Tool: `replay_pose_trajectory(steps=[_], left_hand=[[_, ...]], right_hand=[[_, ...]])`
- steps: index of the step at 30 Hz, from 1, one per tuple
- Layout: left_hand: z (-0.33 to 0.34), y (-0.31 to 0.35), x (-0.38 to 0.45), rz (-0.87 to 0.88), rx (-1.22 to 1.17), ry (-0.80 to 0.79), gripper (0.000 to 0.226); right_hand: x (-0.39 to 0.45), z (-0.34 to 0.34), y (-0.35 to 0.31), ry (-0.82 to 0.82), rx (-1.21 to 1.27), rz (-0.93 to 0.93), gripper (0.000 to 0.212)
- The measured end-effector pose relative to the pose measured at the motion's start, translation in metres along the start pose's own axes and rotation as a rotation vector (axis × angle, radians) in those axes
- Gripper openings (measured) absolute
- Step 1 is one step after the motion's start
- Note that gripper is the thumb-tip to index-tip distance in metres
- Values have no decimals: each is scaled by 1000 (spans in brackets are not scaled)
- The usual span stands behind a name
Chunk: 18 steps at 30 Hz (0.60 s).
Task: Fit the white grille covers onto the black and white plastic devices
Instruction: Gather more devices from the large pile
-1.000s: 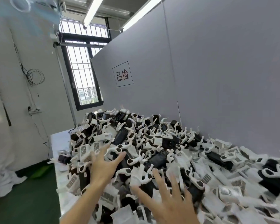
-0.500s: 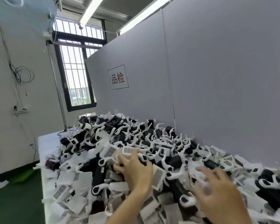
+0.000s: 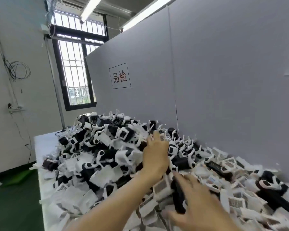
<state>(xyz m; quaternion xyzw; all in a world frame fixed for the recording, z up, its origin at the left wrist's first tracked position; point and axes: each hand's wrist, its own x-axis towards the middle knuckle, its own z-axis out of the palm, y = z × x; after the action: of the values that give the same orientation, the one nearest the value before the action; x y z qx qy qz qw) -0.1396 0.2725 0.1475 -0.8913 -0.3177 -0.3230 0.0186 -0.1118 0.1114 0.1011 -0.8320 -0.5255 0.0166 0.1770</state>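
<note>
Pile of black and white devices (image 3: 107, 147) covers white table (image 3: 43, 144), centre to lower right of frame, heaped against grey partition (image 3: 215, 80). White grille covers (image 3: 163, 186) loose among them, mostly lower centre and lower right. Left hand (image 3: 155, 155) at centre, back up, pressed into heap; grip cannot be told. Right hand (image 3: 202, 209) lower centre, blurred, fingers spread, over black device (image 3: 178, 195); nothing held. Sign (image 3: 120, 75) on partition, upper centre. Barred window (image 3: 77, 64) upper left.
</note>
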Motion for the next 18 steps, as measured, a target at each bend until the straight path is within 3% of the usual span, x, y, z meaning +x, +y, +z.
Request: replay_pose_trajectory(steps=[2,4,9,11,14,18], left_hand=[[-4,16,8,182,75,-51,28],[-8,38,17,360,112,-99,26],[-1,102,31,726,-141,-272,12],[6,124,28,742,-307,-370,9],[1,154,19,667,-427,-541,37],[-32,158,0,894,-529,-666,41]], right_hand=[[4,22,-4,32,-107,87,96],[4,33,1,175,-155,128,83],[1,24,32,380,53,302,78],[-2,6,49,458,248,407,55],[-3,-21,84,477,404,505,16],[-9,-39,133,494,293,622,26]])
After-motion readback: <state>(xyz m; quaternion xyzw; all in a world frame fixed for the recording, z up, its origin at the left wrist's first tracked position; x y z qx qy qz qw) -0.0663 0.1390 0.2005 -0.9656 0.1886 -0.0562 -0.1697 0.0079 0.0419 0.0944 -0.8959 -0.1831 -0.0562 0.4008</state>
